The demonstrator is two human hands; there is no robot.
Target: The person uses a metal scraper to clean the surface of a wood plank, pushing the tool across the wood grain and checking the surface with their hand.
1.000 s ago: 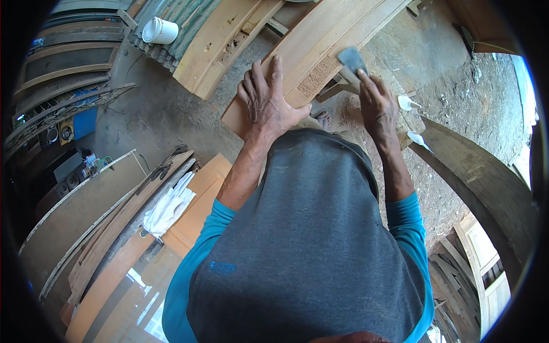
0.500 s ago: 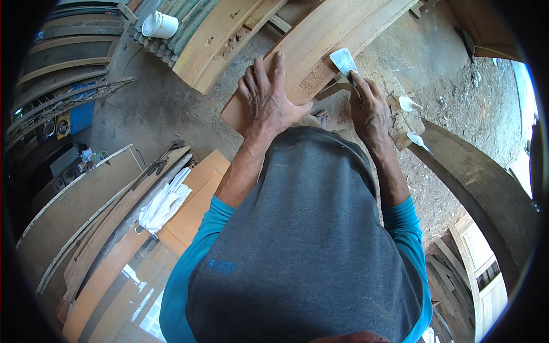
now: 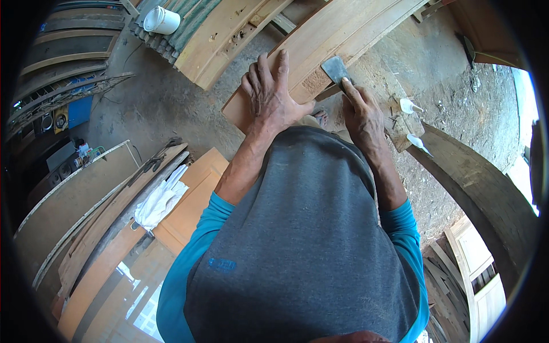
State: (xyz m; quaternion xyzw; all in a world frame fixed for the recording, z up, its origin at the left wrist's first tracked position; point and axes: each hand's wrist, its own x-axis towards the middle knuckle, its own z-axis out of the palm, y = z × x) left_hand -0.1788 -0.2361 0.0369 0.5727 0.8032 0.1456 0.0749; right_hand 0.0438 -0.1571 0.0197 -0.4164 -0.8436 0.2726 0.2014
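Observation:
A long wooden panel point(image 3: 306, 46) runs away from me toward the upper right. My left hand point(image 3: 270, 97) lies on its near end, fingers spread, thumb out along the near edge. In my right hand point(image 3: 364, 117) is a putty knife point(image 3: 335, 68), its wide metal blade over the panel's near edge. The fingers wrap its handle, which is mostly hidden. Just left of the blade, a rough patch of brown sawdust-like paste point(image 3: 314, 82) covers part of the wood. Whether the blade touches the panel, I cannot tell.
Right of my hand, two white nozzle-tipped bottles point(image 3: 409, 106) rest on a dusty board, beside a thick curved-looking beam point(image 3: 474, 177). Another wooden panel point(image 3: 214, 43) lies at the upper left, near a white bucket point(image 3: 162, 20). A white cloth point(image 3: 161, 200) hangs over stacked boards at left.
My right hand has shifted slightly left and nearer, bringing the putty knife's blade toward the pasty patch. The blade has tilted and looks darker. My left hand stays on the panel.

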